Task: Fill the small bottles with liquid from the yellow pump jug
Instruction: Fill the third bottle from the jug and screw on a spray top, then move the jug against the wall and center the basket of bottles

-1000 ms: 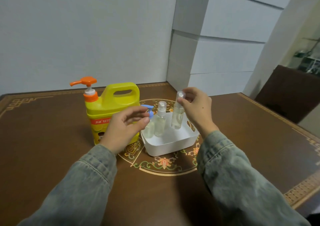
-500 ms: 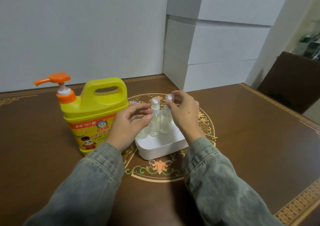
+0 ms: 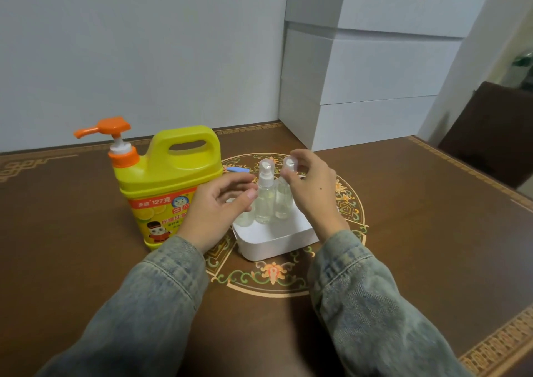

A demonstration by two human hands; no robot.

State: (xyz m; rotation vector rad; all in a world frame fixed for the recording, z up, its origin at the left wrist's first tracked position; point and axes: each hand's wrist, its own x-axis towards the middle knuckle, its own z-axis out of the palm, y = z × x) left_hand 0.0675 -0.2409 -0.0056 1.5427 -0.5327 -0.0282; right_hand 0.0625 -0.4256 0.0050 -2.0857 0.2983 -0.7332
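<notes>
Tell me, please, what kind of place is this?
Probably a room in a home, not a workshop or a lab. A dark wooden table with painted ornament stands against a plain wall, a brown chair is at its side, and a household yellow pump jug stands on it.

Jug (image 3: 170,180) label: "127" in white on orange band; Chinese characters beside and below, not legible.

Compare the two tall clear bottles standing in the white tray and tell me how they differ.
The spray bottle stands free, touched by neither hand; the capped bottle has its top pinched by the right hand. The spray bottle shows a narrow white nozzle head; the capped bottle shows a round clear cap. The spray bottle stands nearer the yellow pump jug. Both are clear, upright and inside the white tray.
</notes>
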